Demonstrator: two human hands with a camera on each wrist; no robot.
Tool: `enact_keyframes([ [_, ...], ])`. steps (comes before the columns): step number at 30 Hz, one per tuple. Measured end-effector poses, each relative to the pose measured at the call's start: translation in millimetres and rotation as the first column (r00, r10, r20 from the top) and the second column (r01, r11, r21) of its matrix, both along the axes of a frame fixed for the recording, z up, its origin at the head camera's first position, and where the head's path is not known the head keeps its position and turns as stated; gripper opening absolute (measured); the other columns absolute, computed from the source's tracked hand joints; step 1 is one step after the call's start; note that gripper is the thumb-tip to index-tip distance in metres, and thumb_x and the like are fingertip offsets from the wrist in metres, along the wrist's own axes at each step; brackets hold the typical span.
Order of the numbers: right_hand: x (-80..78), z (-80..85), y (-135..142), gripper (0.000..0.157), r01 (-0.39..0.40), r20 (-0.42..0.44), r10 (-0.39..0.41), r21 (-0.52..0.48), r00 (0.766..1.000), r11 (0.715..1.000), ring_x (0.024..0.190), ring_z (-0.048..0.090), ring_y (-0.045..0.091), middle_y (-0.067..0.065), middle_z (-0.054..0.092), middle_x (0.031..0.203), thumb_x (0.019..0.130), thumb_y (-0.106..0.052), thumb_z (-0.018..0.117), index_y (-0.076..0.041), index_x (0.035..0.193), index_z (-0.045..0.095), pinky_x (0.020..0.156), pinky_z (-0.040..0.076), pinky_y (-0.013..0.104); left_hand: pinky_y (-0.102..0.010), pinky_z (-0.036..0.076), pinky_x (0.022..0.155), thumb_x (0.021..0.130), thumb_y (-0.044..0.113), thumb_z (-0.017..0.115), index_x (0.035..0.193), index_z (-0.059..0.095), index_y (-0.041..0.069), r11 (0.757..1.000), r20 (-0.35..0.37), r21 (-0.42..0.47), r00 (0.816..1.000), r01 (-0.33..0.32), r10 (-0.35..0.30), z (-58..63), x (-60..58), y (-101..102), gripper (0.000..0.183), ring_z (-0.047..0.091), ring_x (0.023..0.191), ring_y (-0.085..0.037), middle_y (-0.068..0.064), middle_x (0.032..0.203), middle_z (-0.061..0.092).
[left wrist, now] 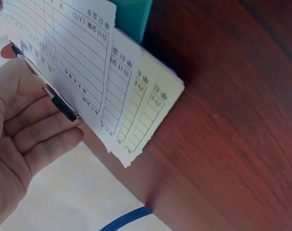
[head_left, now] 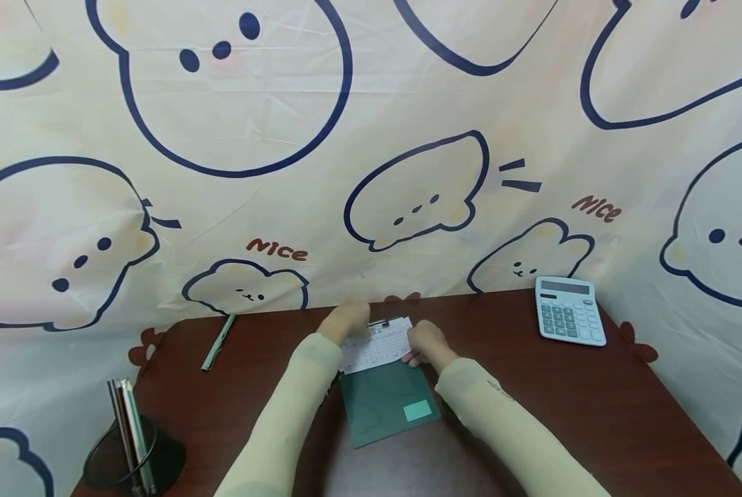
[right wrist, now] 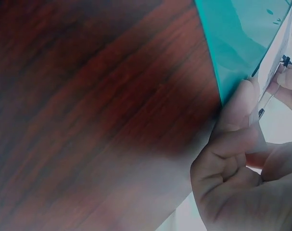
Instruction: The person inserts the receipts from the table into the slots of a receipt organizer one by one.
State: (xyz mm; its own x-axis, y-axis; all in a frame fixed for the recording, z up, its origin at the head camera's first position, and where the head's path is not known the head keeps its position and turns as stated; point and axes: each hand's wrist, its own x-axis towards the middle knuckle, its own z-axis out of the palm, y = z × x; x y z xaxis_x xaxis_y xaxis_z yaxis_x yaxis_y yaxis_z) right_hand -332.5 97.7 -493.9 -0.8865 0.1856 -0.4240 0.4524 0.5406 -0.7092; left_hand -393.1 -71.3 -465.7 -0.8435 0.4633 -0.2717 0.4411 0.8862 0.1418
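Note:
A green clipboard (head_left: 383, 407) lies on the table, a pale label near its lower corner. Over its upper part is a stack of printed receipt forms (head_left: 373, 351), white sheets above yellow ones, with one torn edge in the left wrist view. A metal clip (left wrist: 64, 108) with black ends runs along the top edge. My left hand (head_left: 346, 322) holds this clip, its fingers curled behind the edge. At the forms' right side, my right hand (head_left: 429, 342) pinches their corner between thumb and fingers, beside the clipboard's edge.
A white calculator (head_left: 571, 310) sits at the back right of the brown table (head_left: 501, 359). At the back left lies a pale green pen (head_left: 218, 343). A black pen holder (head_left: 167, 455) with several pens stands front left. A printed curtain (head_left: 408, 103) hangs behind.

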Motion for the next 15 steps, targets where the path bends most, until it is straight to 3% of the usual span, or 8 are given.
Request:
enact_keyframes([
  [6, -3.3, -0.3, 1.8, 0.040, -0.004, -0.002, 0.004, -0.016, 1.000, 1.000, 0.046, 0.062, 0.021, 0.015, 0.065, 0.062, 0.097, -0.012, 0.040, 0.009, 0.130, 0.044, 0.039, 0.042, 0.023, -0.027, 0.036, 0.051, 0.084, 0.015, 0.067, 0.061, 0.055, 0.011, 1.000, -0.005, -0.002, 1.000, -0.016, 0.016, 1.6, -0.6, 1.7, 0.026, 0.040, 0.051, -0.011, 0.002, 0.056, 0.047],
  [10, -4.6, -0.1, 1.5, 0.034, 0.003, 0.004, -0.003, -0.017, 1.000, 1.000, 0.045, 0.062, 0.021, 0.015, 0.065, 0.061, 0.095, -0.008, 0.038, 0.011, 0.121, 0.050, 0.039, 0.044, 0.024, -0.026, 0.039, 0.053, 0.082, 0.017, 0.070, 0.064, 0.058, 0.011, 0.999, -0.044, -0.030, 0.999, -0.029, 0.027, -1.3, -0.9, 2.8, 0.022, 0.044, 0.054, -0.012, 0.002, 0.061, 0.053],
  [15, -5.3, -1.2, 0.1, 0.029, 0.020, 0.019, -0.019, -0.023, 1.000, 1.000, 0.045, 0.062, 0.022, 0.015, 0.065, 0.059, 0.093, -0.006, 0.039, 0.011, 0.109, 0.056, 0.038, 0.045, 0.024, -0.028, 0.037, 0.052, 0.078, 0.013, 0.071, 0.059, 0.052, 0.012, 0.999, -0.075, -0.031, 0.997, -0.034, 0.031, -2.3, 2.8, 2.8, 0.027, 0.042, 0.055, -0.013, 0.001, 0.060, 0.047],
])
